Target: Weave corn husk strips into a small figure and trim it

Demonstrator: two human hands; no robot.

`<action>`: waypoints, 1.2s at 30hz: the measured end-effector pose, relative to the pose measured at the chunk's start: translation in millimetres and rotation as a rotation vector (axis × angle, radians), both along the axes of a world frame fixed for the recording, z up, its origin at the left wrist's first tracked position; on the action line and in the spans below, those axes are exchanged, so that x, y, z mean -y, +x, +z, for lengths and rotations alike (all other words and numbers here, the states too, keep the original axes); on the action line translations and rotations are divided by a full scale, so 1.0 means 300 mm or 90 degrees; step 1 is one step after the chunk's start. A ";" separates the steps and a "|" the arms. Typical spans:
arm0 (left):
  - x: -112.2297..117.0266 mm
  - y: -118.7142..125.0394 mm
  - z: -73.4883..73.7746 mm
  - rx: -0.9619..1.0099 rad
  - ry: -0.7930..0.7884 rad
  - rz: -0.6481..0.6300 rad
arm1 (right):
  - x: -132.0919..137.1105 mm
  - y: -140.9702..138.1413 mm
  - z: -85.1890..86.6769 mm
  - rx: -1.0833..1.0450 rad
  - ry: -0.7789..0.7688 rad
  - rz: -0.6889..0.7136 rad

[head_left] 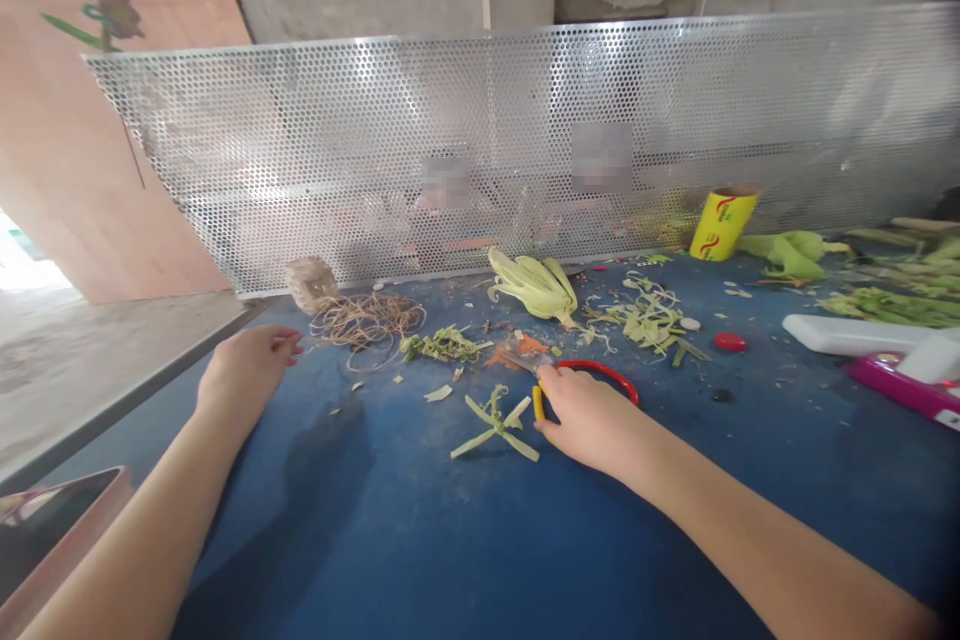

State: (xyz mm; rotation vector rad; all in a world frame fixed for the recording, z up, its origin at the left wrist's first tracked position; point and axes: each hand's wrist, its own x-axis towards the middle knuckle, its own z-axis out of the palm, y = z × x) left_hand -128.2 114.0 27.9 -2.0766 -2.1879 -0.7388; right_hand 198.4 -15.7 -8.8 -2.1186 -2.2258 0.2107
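My right hand [592, 420] grips a pair of scissors [538, 404] with one red and one yellow handle, blades pointing to the far left. Just left of it on the table lies a small cross-shaped figure [496, 428] of pale green leaf strips. My left hand [244, 370] hovers over the table's left side, its fingers loosely bent and nothing visible in them. Close to its fingertips is a tangle of brown twine [367, 320]. Beyond the scissors are orange scraps [525, 346] and a bundle of pale green husks [534, 288].
A perforated metal screen [360, 160] runs along the table's back. Green leaf trimmings [645, 315], a yellow tube [724, 223], a red cap [730, 342] and a white-and-magenta tool [904, 385] lie rightward. A phone [67, 530] sits at lower left.
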 end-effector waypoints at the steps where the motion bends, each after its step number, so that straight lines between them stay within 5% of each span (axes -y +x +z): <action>1: 0.001 0.002 0.010 -0.014 -0.018 0.016 | 0.002 -0.002 0.003 -0.004 -0.002 -0.001; 9: 0.037 -0.005 0.069 -0.125 -0.006 0.143 | -0.016 -0.015 -0.001 -0.058 -0.009 -0.060; 15: 0.025 0.035 0.036 -0.166 -0.086 0.045 | -0.026 -0.007 0.011 -0.133 0.031 -0.138; 23: -0.077 0.228 -0.034 -0.176 -0.158 -0.129 | -0.073 0.084 0.005 -0.309 0.040 -0.176; 29: -0.220 0.316 -0.093 -0.159 -0.162 -0.094 | -0.106 0.128 -0.005 -0.409 0.054 -0.220; 36: -0.246 0.291 -0.083 -0.105 -0.170 -0.084 | -0.118 0.108 0.007 -0.579 0.117 -0.218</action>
